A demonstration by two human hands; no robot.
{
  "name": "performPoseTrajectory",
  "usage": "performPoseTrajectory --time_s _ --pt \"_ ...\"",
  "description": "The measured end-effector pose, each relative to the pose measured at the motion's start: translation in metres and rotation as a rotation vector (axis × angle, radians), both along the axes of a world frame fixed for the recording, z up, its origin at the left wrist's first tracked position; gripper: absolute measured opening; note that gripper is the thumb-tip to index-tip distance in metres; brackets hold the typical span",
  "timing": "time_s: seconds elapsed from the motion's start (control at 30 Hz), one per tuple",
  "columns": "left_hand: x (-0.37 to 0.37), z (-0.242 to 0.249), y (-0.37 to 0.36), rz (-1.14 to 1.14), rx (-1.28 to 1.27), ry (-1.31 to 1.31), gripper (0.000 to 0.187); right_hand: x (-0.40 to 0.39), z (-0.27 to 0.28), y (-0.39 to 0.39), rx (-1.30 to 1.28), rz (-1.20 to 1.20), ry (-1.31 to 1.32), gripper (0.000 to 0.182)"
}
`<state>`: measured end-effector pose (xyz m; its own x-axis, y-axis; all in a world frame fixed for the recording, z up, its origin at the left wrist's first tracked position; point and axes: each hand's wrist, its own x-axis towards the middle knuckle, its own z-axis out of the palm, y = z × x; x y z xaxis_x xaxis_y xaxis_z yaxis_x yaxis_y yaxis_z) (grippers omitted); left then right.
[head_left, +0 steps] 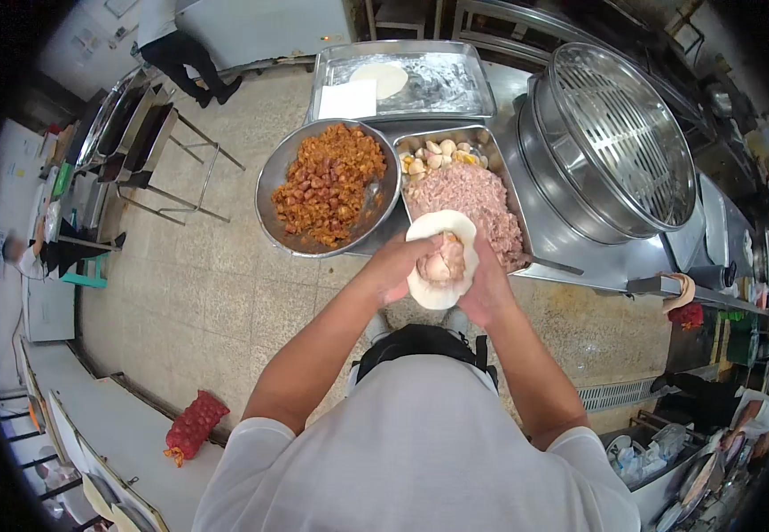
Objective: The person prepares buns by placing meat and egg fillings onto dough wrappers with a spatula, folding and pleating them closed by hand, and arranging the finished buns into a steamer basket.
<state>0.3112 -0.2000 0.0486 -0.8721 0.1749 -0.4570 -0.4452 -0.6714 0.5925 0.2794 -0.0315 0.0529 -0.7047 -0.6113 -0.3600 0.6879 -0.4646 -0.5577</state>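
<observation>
A round white dough wrapper [438,232] lies across my left hand [395,267], which cups it from below. A lump of pink filling [442,262] sits in its middle. My right hand [487,288] presses on the filling and the wrapper's right edge. Both hands hover over the counter's front edge, just before a metal tray of minced meat [478,197] that also holds pale whole pieces [438,156] at its back.
A round steel bowl of orange-brown diced filling [328,183] stands left of the meat tray. Behind them is a floured tray [455,84] with a dough disc [381,78]. A large steel steamer [611,146] stands right. Another person [176,44] stands far back left.
</observation>
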Motion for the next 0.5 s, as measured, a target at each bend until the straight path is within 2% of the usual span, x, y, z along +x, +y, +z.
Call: performPoseTrajectory --time_s 0.03,0.07,0.1,0.17,0.23,0.27,0.3,0.33,0.37,0.43,0.5 --pt "-0.003 -0.004 0.002 -0.006 -0.048 -0.029 0.05 -0.005 0.001 -0.005 0.086 0.017 -0.068 0.062" --pt "0.0 -0.007 -0.002 0.031 0.057 0.012 0.045 -0.009 0.005 0.0 0.04 0.055 0.015 0.064" --pt "0.005 0.006 -0.008 0.035 0.057 0.01 0.045 -0.007 0.018 0.005 0.04 0.058 0.013 0.064" --pt "0.016 0.034 -0.021 0.069 0.282 0.043 0.045 0.001 0.035 0.013 0.007 -0.022 0.111 0.059" --pt "0.011 0.022 -0.022 0.061 0.272 0.03 0.047 0.001 0.008 0.007 0.041 -0.032 0.105 0.059" --pt "0.003 0.002 -0.017 0.003 0.182 0.014 0.049 -0.002 -0.006 -0.001 0.037 0.02 0.042 0.062" --pt "-0.003 -0.002 -0.011 -0.054 0.091 0.004 0.051 -0.006 -0.003 -0.011 0.033 0.073 -0.015 0.064" --pt "-0.004 -0.006 -0.01 -0.018 0.042 0.029 0.05 -0.01 0.002 -0.013 0.054 0.077 -0.007 0.067" --pt "0.0 -0.011 -0.013 -0.014 0.041 0.031 0.05 -0.012 0.009 -0.01 0.053 0.081 -0.005 0.067" --pt "0.016 0.02 -0.019 0.058 0.214 0.127 0.047 -0.008 0.035 0.001 0.011 0.043 0.169 0.071" --pt "0.019 0.019 -0.024 0.077 0.257 0.154 0.045 -0.003 0.035 0.008 0.076 0.035 0.108 0.072"
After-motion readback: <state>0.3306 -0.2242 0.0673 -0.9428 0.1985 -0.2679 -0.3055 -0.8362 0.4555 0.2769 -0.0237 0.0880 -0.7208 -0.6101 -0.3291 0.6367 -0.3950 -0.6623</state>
